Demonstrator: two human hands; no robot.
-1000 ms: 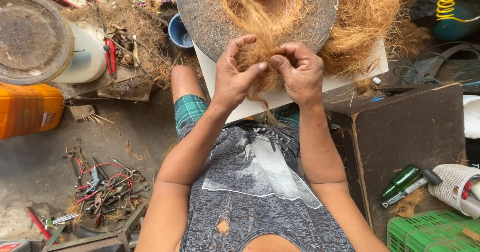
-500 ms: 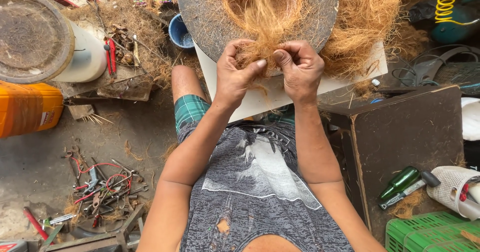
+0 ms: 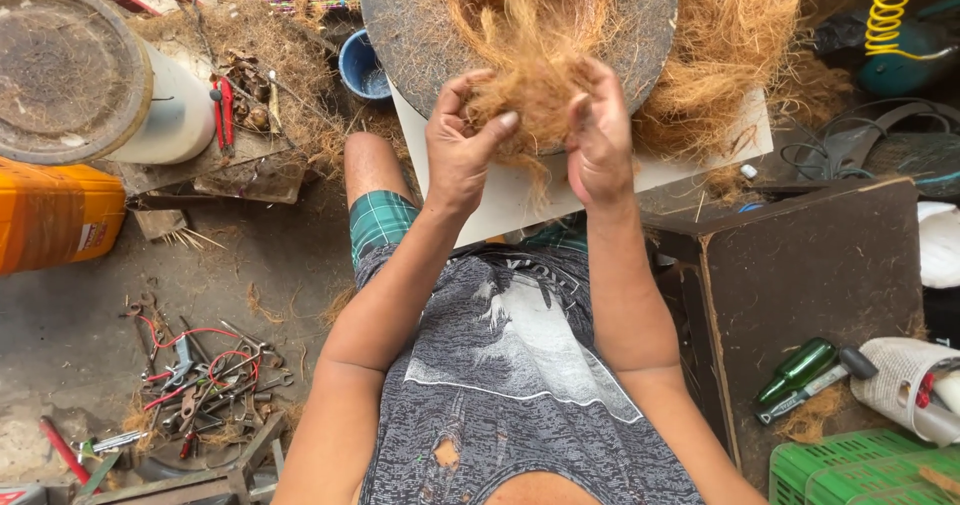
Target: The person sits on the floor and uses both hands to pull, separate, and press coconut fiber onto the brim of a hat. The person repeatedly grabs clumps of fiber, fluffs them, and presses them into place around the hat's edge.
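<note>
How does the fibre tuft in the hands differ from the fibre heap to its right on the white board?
The tuft is small, pinched between the left hand and right hand, with strands trailing down. The heap is far bigger, loose and untouched, lying across the white board. Both are the same tangled orange-brown fibre.

Both hands (image 3: 530, 145) raised, fingers (image 3: 497, 125) curled inward

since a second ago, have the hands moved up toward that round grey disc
Yes. Both the left hand and right hand have risen with the fibre tuft, now overlapping the lower edge of the round grey disc rather than sitting below it.
</note>
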